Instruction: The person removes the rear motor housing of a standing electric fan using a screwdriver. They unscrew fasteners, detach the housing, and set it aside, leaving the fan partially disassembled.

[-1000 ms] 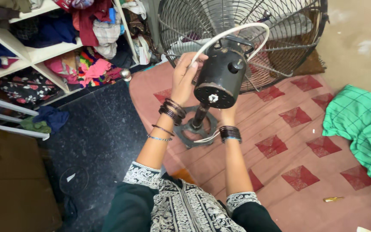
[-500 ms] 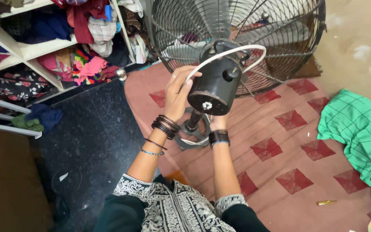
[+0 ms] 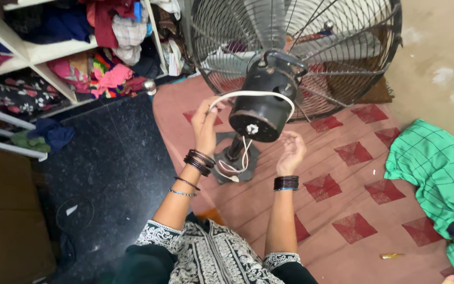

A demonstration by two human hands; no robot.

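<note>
- The left hand [image 3: 204,123] is up beside the black motor [image 3: 262,102] of a big standing fan [image 3: 295,50].
- Its fingers [image 3: 209,105] are pinched shut on a white cord [image 3: 253,94].
- The white cord runs from that hand in a curve over the top of the motor and down its far side.
- More of the cord hangs down under the motor and lies in loops on the fan's round base [image 3: 235,160].
- The right hand [image 3: 290,152] is just under the motor, a little to the side.
- Its fingers are open and curled, palm up, and hold nothing.
- Both wrists wear dark bangles [image 3: 286,183].
- The fan stands on a pink mat [image 3: 342,210] with dark red squares.
- The wire cage of the fan is right behind the motor.
- A green checked cloth [image 3: 437,179] lies on the mat, well away to the right.
- A small yellow tool [image 3: 390,256] lies on the mat near the green cloth.
- White shelves [image 3: 38,55] full of bright clothes stand to the left, by the dark floor [image 3: 116,173].
</note>
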